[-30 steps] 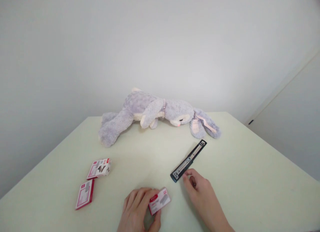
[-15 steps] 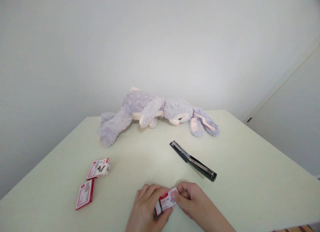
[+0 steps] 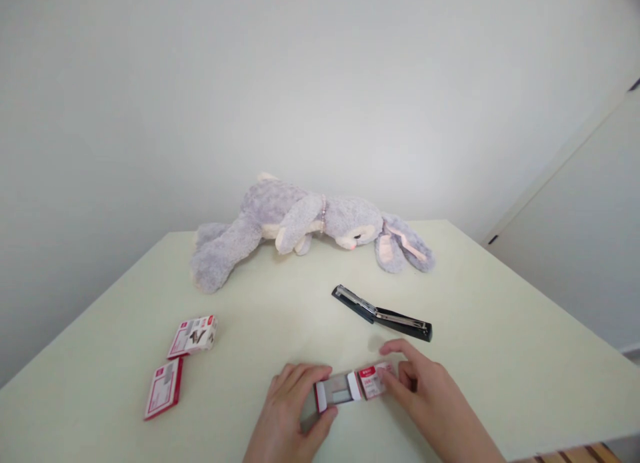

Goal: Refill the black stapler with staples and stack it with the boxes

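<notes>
A small opened staple box lies on the table between my hands. Its open tray (image 3: 343,391), grey inside with white ends, is gripped between the thumb and fingers of my left hand (image 3: 287,410). Just right of the tray is the box's red-and-white printed cover (image 3: 371,381). My right hand (image 3: 425,390) holds that cover at its right end, thumb on top, index finger raised off it, other fingers curled. Beyond my right hand a black stapler (image 3: 383,314) lies unfolded, its metal rail showing.
Two more red-and-white boxes, one with a stapler picture (image 3: 193,336) and one plainer (image 3: 164,388), lie at the left, nearly touching. A lilac plush rabbit (image 3: 280,216) lies on its side along the back of the pale table (image 3: 260,316), before a white wall.
The box, closed between both hands before, is now parted: the cover has shifted right with my right hand and the tray shows. My right index finger has lifted. The view has shifted slightly.
</notes>
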Motion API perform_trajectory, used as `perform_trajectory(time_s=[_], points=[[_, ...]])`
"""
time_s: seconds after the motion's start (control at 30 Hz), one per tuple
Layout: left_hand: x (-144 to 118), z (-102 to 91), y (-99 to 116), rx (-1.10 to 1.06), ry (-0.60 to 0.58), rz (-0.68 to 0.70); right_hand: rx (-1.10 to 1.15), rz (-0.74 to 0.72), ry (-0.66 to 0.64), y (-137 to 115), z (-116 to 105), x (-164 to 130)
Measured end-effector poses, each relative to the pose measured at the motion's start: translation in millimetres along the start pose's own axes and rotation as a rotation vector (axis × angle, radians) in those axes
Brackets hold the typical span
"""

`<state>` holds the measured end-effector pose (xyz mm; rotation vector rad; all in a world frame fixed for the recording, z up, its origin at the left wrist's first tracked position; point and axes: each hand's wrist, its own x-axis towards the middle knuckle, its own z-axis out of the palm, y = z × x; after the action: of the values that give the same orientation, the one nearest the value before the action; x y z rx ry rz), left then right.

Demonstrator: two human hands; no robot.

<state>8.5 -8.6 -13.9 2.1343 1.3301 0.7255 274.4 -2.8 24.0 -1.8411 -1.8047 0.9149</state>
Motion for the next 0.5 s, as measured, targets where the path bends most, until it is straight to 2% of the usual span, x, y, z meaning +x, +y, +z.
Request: perform_trajectory(time_s=[0.13, 0.23, 0.37, 0.5], points=[[-0.8, 0.7, -0.5, 0.006, 0.005, 0.011, -0.165, -0.157, -0.104, -39.3, 11.5, 0.8], [-0.5, 0.6, -0.4, 0.003, 0.01, 0.015, -0.335, -0.258, -0.152, -56.0, 21.6, 12.8], [0.7, -1.5, 2.7, -0.009, 0.021, 0.01, -0.455, -0.397, -0.19, -63.1, 23.9, 27.9], [1.2, -3.2, 5.0, -0.021, 0.027, 0.005, -0.33, -0.486, -0.191, -59.7, 12.3, 27.9]])
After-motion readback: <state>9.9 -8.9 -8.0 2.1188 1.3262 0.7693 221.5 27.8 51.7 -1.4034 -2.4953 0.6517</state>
